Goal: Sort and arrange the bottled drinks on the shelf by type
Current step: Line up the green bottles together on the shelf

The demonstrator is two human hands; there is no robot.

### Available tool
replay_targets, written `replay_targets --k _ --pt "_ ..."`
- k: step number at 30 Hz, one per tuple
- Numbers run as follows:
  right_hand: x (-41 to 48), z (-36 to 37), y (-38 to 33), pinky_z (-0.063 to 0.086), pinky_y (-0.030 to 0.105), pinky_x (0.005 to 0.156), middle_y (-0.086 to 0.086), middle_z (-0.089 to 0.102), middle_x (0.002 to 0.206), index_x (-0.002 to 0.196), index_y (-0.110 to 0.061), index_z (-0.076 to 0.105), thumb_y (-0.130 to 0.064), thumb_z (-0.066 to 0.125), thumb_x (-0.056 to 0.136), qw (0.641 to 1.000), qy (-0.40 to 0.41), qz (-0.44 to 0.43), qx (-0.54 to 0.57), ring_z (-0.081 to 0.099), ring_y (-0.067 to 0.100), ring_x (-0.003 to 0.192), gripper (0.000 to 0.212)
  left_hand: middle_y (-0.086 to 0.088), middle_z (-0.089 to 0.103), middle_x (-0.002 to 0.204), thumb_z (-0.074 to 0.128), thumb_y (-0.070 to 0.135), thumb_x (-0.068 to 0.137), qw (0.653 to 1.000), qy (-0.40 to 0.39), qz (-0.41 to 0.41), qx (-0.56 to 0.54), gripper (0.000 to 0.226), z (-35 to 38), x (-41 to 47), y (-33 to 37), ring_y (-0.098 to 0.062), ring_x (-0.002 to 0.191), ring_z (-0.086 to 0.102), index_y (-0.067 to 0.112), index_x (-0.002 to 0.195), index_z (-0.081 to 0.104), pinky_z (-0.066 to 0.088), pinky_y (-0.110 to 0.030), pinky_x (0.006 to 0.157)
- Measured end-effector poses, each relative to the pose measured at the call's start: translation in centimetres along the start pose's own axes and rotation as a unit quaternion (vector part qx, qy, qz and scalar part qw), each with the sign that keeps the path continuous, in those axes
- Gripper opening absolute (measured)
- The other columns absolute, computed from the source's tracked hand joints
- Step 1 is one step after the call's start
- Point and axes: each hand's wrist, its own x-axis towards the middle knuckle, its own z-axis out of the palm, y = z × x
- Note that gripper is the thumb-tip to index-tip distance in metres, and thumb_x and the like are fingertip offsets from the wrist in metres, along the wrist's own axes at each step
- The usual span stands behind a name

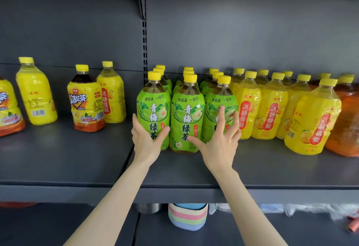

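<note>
Three rows of green-label tea bottles stand mid-shelf. My left hand (146, 140) grips the lower part of the front left green bottle (153, 102). With straight, spread fingers, my right hand (219, 142) touches the front right green bottle (217, 107), its thumb against the front middle green bottle (187, 117). Yellow-label pear drink bottles (250, 107) stand in rows to the right, one (312, 121) nearer the front. On the left section stand an iced tea bottle (85, 102) and two yellow bottles (36, 94) (112, 96).
Dark amber bottles with orange labels (347, 121) crowd the far right. Another iced tea bottle (9, 109) is cut off at the left edge. The grey shelf (77, 164) has bare room in front. Below sit a striped container (187, 216) and plastic bags (291, 209).
</note>
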Motion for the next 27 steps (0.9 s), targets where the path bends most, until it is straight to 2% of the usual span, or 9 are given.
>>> replay_targets --k 4,10,14,19,21,23,27 --pt "0.2 -0.5 0.3 0.042 0.059 0.094 0.019 0.016 0.157 0.153 -0.018 0.016 -0.06 0.08 0.057 1.0 -0.002 0.003 0.017 0.03 0.047 0.132 0.122 -0.003 0.03 0.148 0.076 0.033 0.075 0.999 0.004 0.007 -0.044 0.099 -0.5 0.2 -0.4 -0.02 0.135 0.031 0.022 0.149 0.011 0.029 -0.04 0.111" --pt "0.2 -0.4 0.2 0.042 0.057 0.096 0.018 0.015 0.158 0.153 -0.016 0.009 -0.061 0.078 0.058 1.0 -0.008 0.015 0.005 0.03 0.046 0.134 0.126 -0.006 0.035 0.142 0.077 0.031 0.074 0.999 0.03 0.016 -0.015 0.096 -0.2 0.1 0.1 -0.022 0.128 0.039 0.018 0.147 0.016 0.031 -0.028 0.093" --pt "0.3 -0.5 0.3 0.044 0.056 0.095 0.017 0.015 0.158 0.153 -0.017 0.008 -0.063 0.077 0.058 1.0 -0.012 0.017 0.003 0.03 0.044 0.134 0.126 -0.006 0.032 0.146 0.076 0.035 0.074 1.0 0.024 0.015 -0.004 0.099 -0.2 0.0 -0.1 -0.023 0.131 0.036 0.019 0.148 0.013 0.033 -0.033 0.099" --pt "0.2 -0.8 0.9 0.036 0.054 0.106 0.014 0.004 0.16 0.153 -0.016 -0.005 -0.058 0.079 0.061 0.996 -0.033 0.053 0.064 0.02 0.041 0.142 0.131 -0.007 0.024 0.151 0.081 0.036 0.067 1.0 0.017 0.016 0.01 0.115 -0.1 -0.5 -0.1 -0.023 0.138 0.026 0.016 0.15 0.004 0.028 -0.038 0.108" --pt "0.6 -0.9 1.2 0.029 0.049 0.11 0.016 0.009 0.16 0.151 -0.012 -0.011 -0.058 0.078 0.062 0.994 -0.046 0.065 0.08 0.022 0.04 0.142 0.134 -0.008 0.02 0.152 0.084 0.041 0.062 0.999 0.017 0.01 0.035 0.125 0.1 -0.7 0.1 -0.024 0.14 0.022 0.016 0.149 -0.002 0.027 -0.042 0.11" --pt "0.9 -1.0 1.4 0.031 0.047 0.109 0.016 0.017 0.158 0.151 -0.01 -0.012 -0.06 0.077 0.063 0.994 -0.061 0.057 0.07 0.029 0.038 0.14 0.135 -0.009 0.017 0.152 0.086 0.045 0.056 0.998 0.014 -0.001 0.057 0.134 0.3 -0.8 0.4 -0.025 0.14 0.02 0.016 0.148 -0.007 0.028 -0.043 0.109" --pt "1.3 -1.0 1.4 0.042 0.051 0.103 0.013 0.02 0.157 0.151 -0.014 -0.013 -0.061 0.077 0.061 0.993 -0.072 0.062 0.07 0.032 0.035 0.139 0.135 -0.011 0.019 0.15 0.084 0.055 0.05 0.992 0.024 -0.01 0.125 0.141 0.7 -0.9 0.8 -0.028 0.138 0.023 0.014 0.148 -0.01 0.034 -0.046 0.103"
